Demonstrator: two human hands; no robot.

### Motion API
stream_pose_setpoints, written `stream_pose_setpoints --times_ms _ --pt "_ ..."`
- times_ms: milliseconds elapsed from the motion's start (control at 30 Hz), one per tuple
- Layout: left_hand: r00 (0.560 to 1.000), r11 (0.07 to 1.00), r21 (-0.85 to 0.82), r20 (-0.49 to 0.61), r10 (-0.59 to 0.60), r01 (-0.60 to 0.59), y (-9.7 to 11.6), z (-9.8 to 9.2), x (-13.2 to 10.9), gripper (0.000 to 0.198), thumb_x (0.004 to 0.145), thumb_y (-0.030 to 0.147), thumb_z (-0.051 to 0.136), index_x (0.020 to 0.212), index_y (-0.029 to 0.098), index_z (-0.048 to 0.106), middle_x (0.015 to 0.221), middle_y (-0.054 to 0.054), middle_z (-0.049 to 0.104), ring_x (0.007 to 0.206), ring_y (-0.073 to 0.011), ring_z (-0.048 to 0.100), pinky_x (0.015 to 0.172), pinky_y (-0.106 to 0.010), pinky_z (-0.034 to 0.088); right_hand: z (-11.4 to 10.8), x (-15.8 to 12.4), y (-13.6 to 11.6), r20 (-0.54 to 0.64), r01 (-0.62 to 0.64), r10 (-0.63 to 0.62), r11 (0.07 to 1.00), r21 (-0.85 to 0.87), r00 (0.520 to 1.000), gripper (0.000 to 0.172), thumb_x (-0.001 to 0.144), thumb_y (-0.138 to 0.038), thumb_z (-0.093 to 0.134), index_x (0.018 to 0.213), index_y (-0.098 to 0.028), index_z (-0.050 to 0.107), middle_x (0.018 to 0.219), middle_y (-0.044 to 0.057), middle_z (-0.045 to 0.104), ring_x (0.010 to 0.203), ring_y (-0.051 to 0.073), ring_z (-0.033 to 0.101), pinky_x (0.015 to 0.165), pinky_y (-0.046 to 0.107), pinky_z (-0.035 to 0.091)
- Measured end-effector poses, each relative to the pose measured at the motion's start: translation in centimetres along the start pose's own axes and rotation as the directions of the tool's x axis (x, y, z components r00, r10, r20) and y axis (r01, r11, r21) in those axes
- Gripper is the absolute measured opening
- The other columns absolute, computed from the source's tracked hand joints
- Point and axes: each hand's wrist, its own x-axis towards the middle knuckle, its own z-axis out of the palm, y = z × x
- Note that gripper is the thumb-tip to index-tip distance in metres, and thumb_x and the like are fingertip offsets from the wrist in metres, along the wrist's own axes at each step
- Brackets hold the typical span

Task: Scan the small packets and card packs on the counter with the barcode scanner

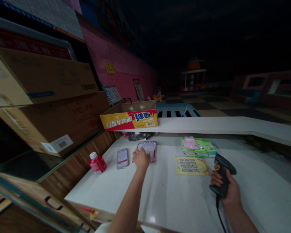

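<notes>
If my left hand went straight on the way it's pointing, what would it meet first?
The pink-edged packet just ahead of the left hand, perhaps already touching it; depth is unclear.

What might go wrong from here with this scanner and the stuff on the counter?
The black cable trailing from the barcode scanner in the right hand could snag and jerk the scanner if pulled taut. The red bottle stands near the left hand, so a sideways sweep might tip it. The packet under that hand overlaps nothing secure and could slide, perhaps nudging the nearby stack of cards.
</notes>
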Motion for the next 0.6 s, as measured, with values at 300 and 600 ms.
stream_pose_setpoints --times_ms 300,600 --pt "0.993 0.992 0.069 0.053 -0.107 0.103 -1.9 -0.2 0.7 0.066 0.071 0.057 0.069 0.118 0.014 0.055 0.119 -0.021 0.059 0.114 -0.0359 0.053 0.086 -0.04 0.042 -0.2 0.0 0.1 -0.027 0.011 -0.012 1.0 -0.019 1.0 0.037 0.072 -0.028 0.079 0.1 -0.016 0.057 0.062 -0.007 0.048 0.045 0.005 0.046 0.041 0.014 0.045" --pt "0.925 0.707 -0.616 0.349 -0.152 0.348 -3.9 -0.3 4.2 0.026 0.068 0.027 0.075 0.086 0.015 0.06 0.09 -0.016 0.071 0.091 -0.0307 0.068 0.072 -0.035 0.051 0.5 -0.1 0.3 -0.013 0.019 -0.02 0.996 -0.09 1.0 0.032 0.075 -0.032 0.076 0.096 -0.02 0.056 0.061 -0.007 0.046 0.045 0.005 0.043 0.04 0.013 0.042"
